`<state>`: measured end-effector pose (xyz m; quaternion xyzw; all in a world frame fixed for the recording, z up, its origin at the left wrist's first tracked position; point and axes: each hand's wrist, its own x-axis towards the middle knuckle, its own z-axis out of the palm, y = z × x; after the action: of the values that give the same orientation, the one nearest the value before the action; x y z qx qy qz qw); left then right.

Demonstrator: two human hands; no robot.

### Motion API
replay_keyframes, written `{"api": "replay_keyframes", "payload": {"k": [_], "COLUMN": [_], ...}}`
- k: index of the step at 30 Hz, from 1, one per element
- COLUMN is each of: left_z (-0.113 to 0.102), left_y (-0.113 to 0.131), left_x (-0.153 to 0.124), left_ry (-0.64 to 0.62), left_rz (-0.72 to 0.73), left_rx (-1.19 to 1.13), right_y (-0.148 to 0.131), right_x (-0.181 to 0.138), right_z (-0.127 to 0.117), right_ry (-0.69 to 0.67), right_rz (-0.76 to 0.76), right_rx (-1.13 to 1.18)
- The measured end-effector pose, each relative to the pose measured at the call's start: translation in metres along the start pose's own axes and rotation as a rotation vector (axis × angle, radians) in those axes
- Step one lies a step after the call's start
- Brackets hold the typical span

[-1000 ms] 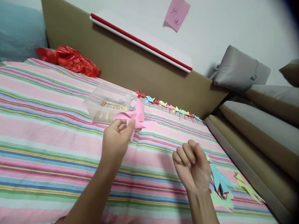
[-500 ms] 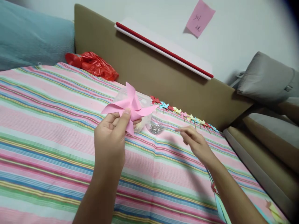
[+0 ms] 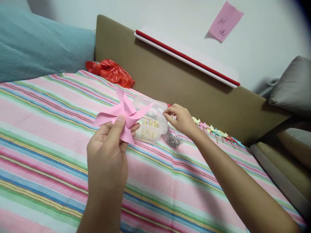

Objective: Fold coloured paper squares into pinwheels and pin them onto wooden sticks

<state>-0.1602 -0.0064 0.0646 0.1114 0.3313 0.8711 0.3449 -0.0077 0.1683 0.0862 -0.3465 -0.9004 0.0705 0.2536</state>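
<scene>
My left hand is closed on a pink paper pinwheel, thumb pressed at its middle, held above the striped bedsheet. Just behind it stands a clear plastic box with several yellow sticks inside. My right hand reaches over the box's far right rim, fingertips pinched together; whatever they hold is too small to make out. A small pile of silver pins lies on the sheet right of the box.
A row of small coloured pinwheels lines the brown headboard. A red plastic bag lies at the bed's far edge. A teal pillow, a pink note and a red-and-white roll are behind. Grey cushions sit right.
My right hand has gone from a loose fist near me out to the plastic box's rim. The left hand has kept the pinwheel while the view swung left.
</scene>
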Motion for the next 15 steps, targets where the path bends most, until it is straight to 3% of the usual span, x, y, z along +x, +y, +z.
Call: {"api": "replay_keyframes", "payload": {"k": [5,9,15], "left_z": [-0.001,-0.004,-0.004], "left_y": [0.000,-0.001,-0.005], "left_x": [0.000,0.001,-0.001], "left_ry": [0.038,0.038,0.010], "left_rz": [-0.010,-0.011,-0.040], "left_rx": [0.031,0.061,0.072], "right_y": [0.008,0.018,0.019], "right_x": [0.006,-0.008,-0.027], "right_z": [-0.004,-0.007,-0.006], "right_ry": [-0.220,-0.389,-0.407], "right_rz": [-0.154,-0.151,-0.071], "right_rx": [-0.153,-0.117,-0.029]}}
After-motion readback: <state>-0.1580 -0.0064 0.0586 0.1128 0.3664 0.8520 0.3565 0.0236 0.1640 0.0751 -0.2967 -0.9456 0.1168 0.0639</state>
